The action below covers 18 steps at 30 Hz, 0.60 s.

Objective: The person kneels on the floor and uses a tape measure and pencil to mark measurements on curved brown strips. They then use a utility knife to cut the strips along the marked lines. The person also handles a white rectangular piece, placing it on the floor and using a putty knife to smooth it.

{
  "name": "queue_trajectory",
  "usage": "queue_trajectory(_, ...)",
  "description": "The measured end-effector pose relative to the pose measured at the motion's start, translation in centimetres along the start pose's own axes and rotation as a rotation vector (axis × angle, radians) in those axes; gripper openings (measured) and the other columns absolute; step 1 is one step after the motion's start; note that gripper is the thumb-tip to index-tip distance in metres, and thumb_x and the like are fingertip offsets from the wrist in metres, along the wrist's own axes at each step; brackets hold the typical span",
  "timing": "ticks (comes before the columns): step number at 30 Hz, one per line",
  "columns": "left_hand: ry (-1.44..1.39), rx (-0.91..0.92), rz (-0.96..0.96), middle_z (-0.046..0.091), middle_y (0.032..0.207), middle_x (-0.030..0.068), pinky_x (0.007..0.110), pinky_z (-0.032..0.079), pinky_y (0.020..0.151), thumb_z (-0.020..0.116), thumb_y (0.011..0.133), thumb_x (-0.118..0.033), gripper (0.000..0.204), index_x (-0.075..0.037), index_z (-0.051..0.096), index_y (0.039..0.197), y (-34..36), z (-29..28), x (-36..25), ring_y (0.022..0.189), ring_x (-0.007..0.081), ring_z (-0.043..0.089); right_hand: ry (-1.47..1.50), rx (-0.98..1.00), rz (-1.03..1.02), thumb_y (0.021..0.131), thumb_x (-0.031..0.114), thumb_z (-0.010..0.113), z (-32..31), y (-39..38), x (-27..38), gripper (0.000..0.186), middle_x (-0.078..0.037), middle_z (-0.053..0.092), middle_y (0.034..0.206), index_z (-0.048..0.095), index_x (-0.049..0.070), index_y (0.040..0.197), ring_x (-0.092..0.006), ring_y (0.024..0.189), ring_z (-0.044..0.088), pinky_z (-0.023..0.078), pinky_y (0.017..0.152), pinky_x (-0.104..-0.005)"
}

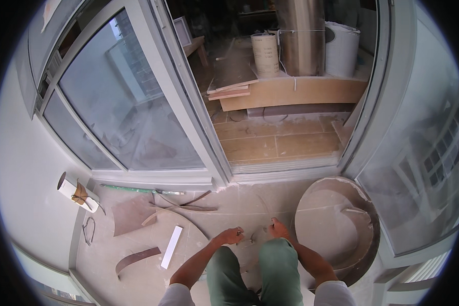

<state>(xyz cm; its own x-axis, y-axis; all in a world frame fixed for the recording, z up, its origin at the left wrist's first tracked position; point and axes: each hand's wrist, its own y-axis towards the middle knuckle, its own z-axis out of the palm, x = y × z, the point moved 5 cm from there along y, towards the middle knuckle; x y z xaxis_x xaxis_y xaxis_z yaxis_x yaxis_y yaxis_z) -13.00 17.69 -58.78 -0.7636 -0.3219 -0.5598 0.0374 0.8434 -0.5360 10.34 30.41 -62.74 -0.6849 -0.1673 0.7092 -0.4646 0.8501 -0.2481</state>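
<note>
Your left hand (231,235) is curled into a loose fist just above your left knee; something small and dark sits at the fingers, too small to say what, so can't tell if you've got a real grip on it. Your right hand (277,228) is close beside it, fingers bent down toward the floor, w/ a thin curved strip (255,239) running between both hands. Can't tell if either hand actually clamps that strip; it's pale and blurs into the floor. Both hands are low, over your green trousers (260,270), forearms coming in from the lower edge.

Just right of your right hand: a big round board w/ a curved cutout (336,224), lying flat, edge chipped. Left of your left hand: a white flat bar (171,247), then a brown curved offcut (136,257) and a brown flat panel piece (130,214). Further left, a white tube w/ a brown wrap (77,192) by the wall. A long greenish rod (140,189) lies along the sliding door's sill.

Beyond the door opening: wood-look floor, stacked boards (234,84), a shiny metal cylinder (301,35).
</note>
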Motion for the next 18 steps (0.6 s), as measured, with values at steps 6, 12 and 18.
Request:
queue_trajectory(6,-0.026,0.054,0.018,0.072,0.106,0.0169,0.041,0.052,0.089,0.054,0.095,-0.04,0.049,-0.006,0.059,0.13,-2.8,1.4,4.4,0.098,0.0316,0.068,-0.157,0.177,-0.357,0.092,0.022,0.055,4.2,5.8,8.6,0.04,-0.026,0.07,0.101,0.059,0.002,0.126,-0.0442,0.095,0.067,0.051,0.086,-0.0524)
queue_trajectory(12,-0.236,0.082,-0.287,0.072,0.1,0.0161,0.042,0.052,0.083,0.052,0.094,-0.035,0.046,-0.003,0.058,0.127,-12.9,-0.7,6.0,0.091,0.0301,0.068,-0.189,0.372,-0.51,0.089,0.027,0.057,18.1,11.0,18.6,0.042,-0.027,0.071,0.102,0.063,0.004,0.124,-0.0439,0.099,0.068,0.053,0.087,-0.0514)
queue_trajectory(18,-0.213,-0.168,-0.262,0.069,0.096,0.0219,0.042,0.049,0.084,0.051,0.095,-0.032,0.047,-0.003,0.054,0.132,-17.1,-0.8,5.1,0.091,0.0338,0.065,-0.007,0.431,-0.51,0.095,0.025,0.057,26.6,19.3,25.5,0.048,-0.017,0.072,0.101,0.052,0.003,0.137,-0.0221,0.068,0.072,0.059,0.072,-0.0341)
